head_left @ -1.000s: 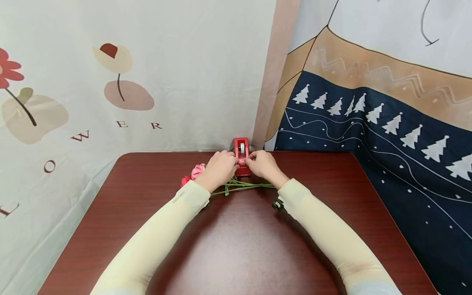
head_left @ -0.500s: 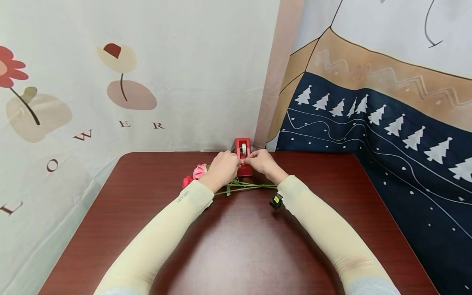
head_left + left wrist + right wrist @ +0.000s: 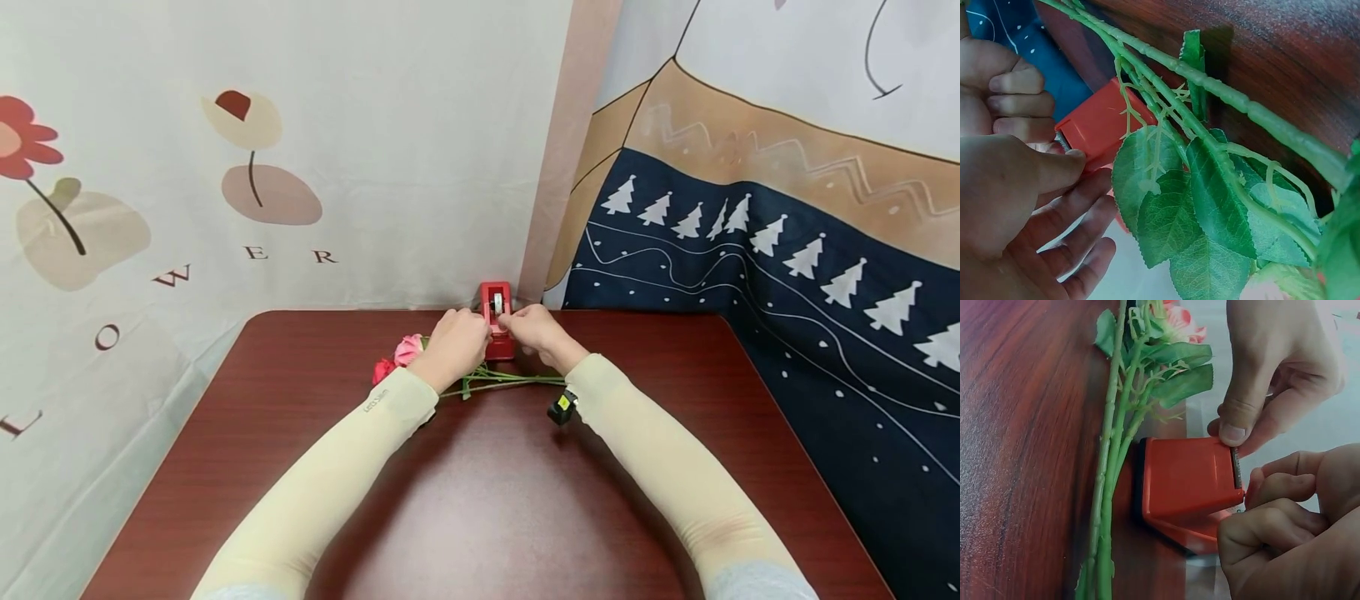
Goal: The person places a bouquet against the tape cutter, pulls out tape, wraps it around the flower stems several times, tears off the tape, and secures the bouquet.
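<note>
A red tape dispenser (image 3: 501,347) stands at the table's back edge, its tape roll (image 3: 498,305) facing me. My left hand (image 3: 457,346) pinches the dispenser's front corner beside the toothed blade (image 3: 1237,467), thumb on top; its other fingers spread below in the left wrist view. Close by, my right hand (image 3: 536,327) has curled fingers, with thumb and forefinger pinching at the blade's other end. A bit of clear tape (image 3: 1239,509) seems to show there, though faintly. Artificial roses, one pink (image 3: 408,349) and one red (image 3: 383,370), lie in front, partly behind my left hand.
The roses' green stems (image 3: 517,378) run rightward across the table just before the dispenser, with leaves (image 3: 1222,194) under my left wrist. A patterned cloth (image 3: 420,167) hangs behind the brown table (image 3: 495,500), and a dark blue one (image 3: 675,275) hangs to the right.
The head view has shifted slightly. Both hands stay at the dispenser's front, the right fingers moving only a little. The dispenser and roses keep their places.
</note>
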Tool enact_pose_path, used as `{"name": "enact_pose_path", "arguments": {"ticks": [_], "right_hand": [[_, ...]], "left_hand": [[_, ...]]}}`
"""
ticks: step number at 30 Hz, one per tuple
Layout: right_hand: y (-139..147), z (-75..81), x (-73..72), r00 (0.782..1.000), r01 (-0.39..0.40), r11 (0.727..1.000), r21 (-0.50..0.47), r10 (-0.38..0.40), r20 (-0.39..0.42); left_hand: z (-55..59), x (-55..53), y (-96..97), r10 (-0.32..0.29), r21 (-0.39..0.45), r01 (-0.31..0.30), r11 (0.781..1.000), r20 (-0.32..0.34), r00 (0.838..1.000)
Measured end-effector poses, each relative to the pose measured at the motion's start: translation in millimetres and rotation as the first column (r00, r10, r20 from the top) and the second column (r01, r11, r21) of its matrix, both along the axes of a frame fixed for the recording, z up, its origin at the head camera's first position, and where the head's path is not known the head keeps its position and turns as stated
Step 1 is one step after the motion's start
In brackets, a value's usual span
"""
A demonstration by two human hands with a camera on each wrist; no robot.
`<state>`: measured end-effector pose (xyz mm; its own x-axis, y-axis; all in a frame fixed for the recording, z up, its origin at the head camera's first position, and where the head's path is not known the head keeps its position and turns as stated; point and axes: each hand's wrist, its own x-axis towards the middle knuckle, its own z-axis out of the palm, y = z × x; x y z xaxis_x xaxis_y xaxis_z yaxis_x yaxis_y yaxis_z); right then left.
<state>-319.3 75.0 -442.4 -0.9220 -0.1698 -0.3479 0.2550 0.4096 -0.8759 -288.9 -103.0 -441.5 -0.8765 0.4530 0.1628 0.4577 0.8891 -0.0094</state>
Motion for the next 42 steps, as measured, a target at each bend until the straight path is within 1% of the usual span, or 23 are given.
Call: {"name": "enact_pose_path", "arguments": {"ticks": [5, 9, 14, 20, 24, 28, 31, 36, 42], "right_hand": [[5.7, 2.5, 0.0, 0.996, -0.011, 0.997, -0.077, 0.018, 0.086], [6.8, 6.8, 2.7, 0.994, -0.019, 0.995, -0.101, 0.03, 0.106], [7.8, 10.5, 12.3, 0.993, -0.031, 0.995, -0.093, 0.042, 0.113], [12.6, 7.0, 27.1, 0.989, -0.045, 0.986, -0.159, 0.066, 0.129], [14.6, 5.8, 36.7, 0.989, -0.054, 0.983, -0.176, 0.077, 0.129], [16.6, 6.0, 45.1, 0.989, -0.081, 0.981, -0.178, 0.102, 0.109], [18.4, 4.8, 49.4, 0.989, -0.088, 0.98, -0.176, 0.107, 0.103], [22.2, 1.7, 55.6, 0.987, -0.084, 0.98, -0.183, 0.107, 0.123], [25.3, 0.1, 62.0, 0.983, -0.12, 0.975, -0.189, 0.143, 0.113]], "left_hand": [[0.2, 0.2, 1.9, 0.008, 0.0, -0.008, 1.0, 0.016, 1.0], [1.4, -0.7, 1.2, 0.008, -0.011, -0.008, 1.0, 0.006, 1.0], [2.2, -1.7, -1.3, 0.002, 0.004, -0.002, 1.0, 0.01, 1.0], [0.7, -2.3, -1.6, 0.001, 0.018, -0.001, 1.0, 0.002, 1.0], [1.1, -2.1, -1.7, -0.001, 0.021, 0.001, 1.0, 0.003, 1.0], [1.8, -2.2, -1.7, 0.006, 0.034, -0.006, 0.999, 0.01, 1.0], [2.1, -2.1, -1.6, 0.016, 0.046, -0.016, 0.999, 0.018, 1.0], [1.2, -1.7, -0.9, 0.017, 0.048, -0.018, 0.999, 0.028, 0.999], [-0.2, -1.9, -0.1, 0.021, 0.04, -0.022, 0.999, 0.028, 0.999]]}}
